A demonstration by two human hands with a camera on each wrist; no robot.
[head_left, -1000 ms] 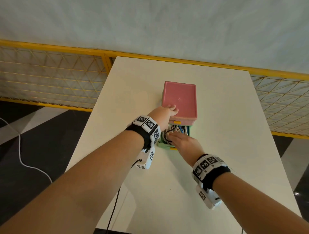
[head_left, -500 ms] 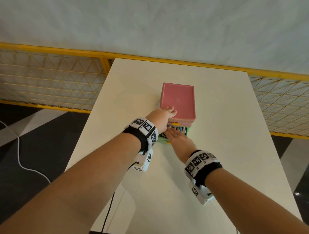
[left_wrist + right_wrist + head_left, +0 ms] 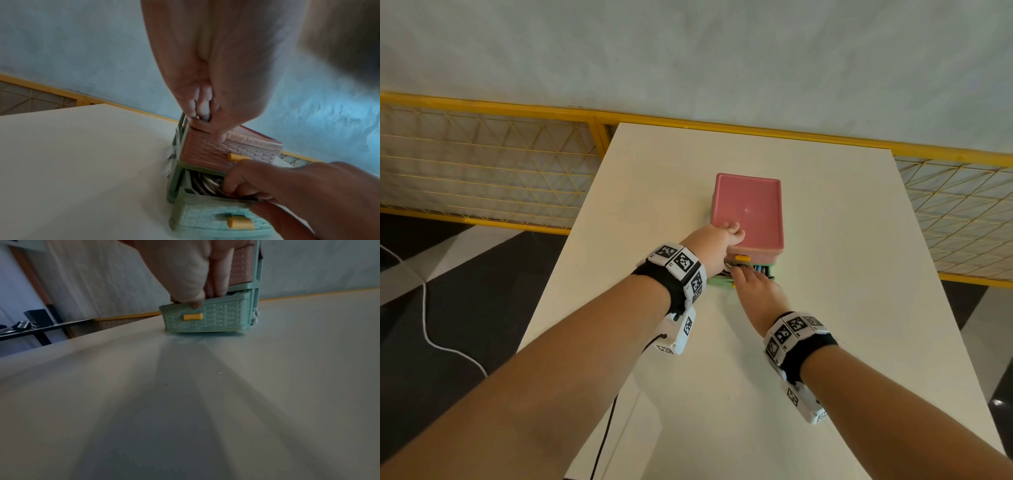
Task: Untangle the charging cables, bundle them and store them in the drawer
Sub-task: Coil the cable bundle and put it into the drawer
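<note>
A small drawer unit with a pink top (image 3: 748, 205) stands mid-table. My left hand (image 3: 722, 236) grips its near-left top corner, fingers curled over the edge (image 3: 202, 107). The green lower drawer (image 3: 717, 282) (image 3: 201, 214) (image 3: 222, 318) sticks out a short way, with a yellow knob (image 3: 193, 316). Coiled cables (image 3: 205, 181) lie inside it. My right hand (image 3: 751, 284) (image 3: 246, 186) holds the drawer's front wall: fingers reach over the rim onto the cables, thumb (image 3: 197, 301) on the front. The pink upper drawer (image 3: 207, 149) is pushed in.
The white table (image 3: 842, 308) lies bare around the unit. A yellow mesh fence (image 3: 482, 171) runs behind and beside it. A white cord (image 3: 428, 329) trails on the dark floor at left. A dark shelf with gear (image 3: 30, 324) stands far left.
My right hand has moved forward with the green drawer, which now sticks out less. The left hand stays on the pink top's corner.
</note>
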